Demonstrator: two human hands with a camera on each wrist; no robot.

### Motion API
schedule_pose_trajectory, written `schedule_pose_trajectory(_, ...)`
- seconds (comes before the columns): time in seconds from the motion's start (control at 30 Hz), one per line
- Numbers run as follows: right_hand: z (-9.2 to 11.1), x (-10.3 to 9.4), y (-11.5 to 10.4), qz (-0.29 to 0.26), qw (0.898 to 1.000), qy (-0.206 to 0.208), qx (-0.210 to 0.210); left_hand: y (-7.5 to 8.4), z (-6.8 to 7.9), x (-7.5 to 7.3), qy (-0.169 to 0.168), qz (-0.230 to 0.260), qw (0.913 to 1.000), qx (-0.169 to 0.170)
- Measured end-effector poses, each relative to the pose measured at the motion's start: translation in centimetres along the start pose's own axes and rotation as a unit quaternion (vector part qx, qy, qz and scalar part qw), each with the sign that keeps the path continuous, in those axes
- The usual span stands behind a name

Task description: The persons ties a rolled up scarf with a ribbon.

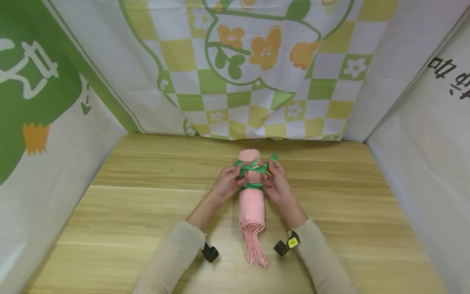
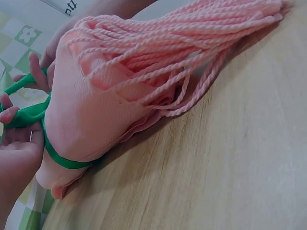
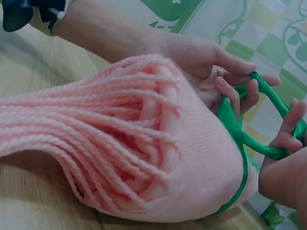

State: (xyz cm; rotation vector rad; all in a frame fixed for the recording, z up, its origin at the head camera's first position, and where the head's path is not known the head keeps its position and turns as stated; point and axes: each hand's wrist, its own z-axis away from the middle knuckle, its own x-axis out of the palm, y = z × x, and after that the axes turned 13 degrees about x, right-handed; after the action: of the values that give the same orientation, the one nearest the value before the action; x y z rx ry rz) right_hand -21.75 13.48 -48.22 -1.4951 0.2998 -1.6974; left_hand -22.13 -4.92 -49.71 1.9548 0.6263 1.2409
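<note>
A rolled pink scarf (image 1: pixel 252 206) lies lengthwise on the table, its twisted fringe (image 1: pixel 255 249) toward the person. Green ribbon (image 1: pixel 253 186) circles the roll, and its loose lengths cross above it. On the left side of the roll, the left hand (image 1: pixel 227 183) pinches one part of the ribbon between thumb and fingers. Opposite it, the right hand (image 1: pixel 278 181) pinches another part, with a short green end sticking up past the fingertips. In the right wrist view the green ribbon (image 3: pixel 271 93) stretches between both hands.
The wooden table (image 1: pixel 147 212) extends around the scarf on all sides. A checked, flower-printed curtain (image 1: pixel 264 81) hangs at the back edge, with white printed panels left and right. Small black cameras (image 1: pixel 210 253) are worn at both wrists.
</note>
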Motion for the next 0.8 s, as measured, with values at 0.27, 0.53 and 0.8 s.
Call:
schedule_pose_trajectory(0.27, -0.2, -0.5, 0.2, 0.007, 0.996, 0.081, -0.032, -0.2, 0.2, 0.4, 0.076, -0.029, 0.9965, -0.019)
schedule_pose_trajectory(0.53, -0.2, -1.9, 0.7, 0.054, 0.992, 0.107, -0.045, -0.1, 0.6, 0.2, 0.088, -0.101, 0.9901, -0.041)
schedule_pose_trajectory(0.8, -0.3, -2.5, 1.4, 0.089, 0.991, 0.092, -0.045, -0.2, 0.9, -0.6, 0.094, -0.127, 0.9849, -0.07)
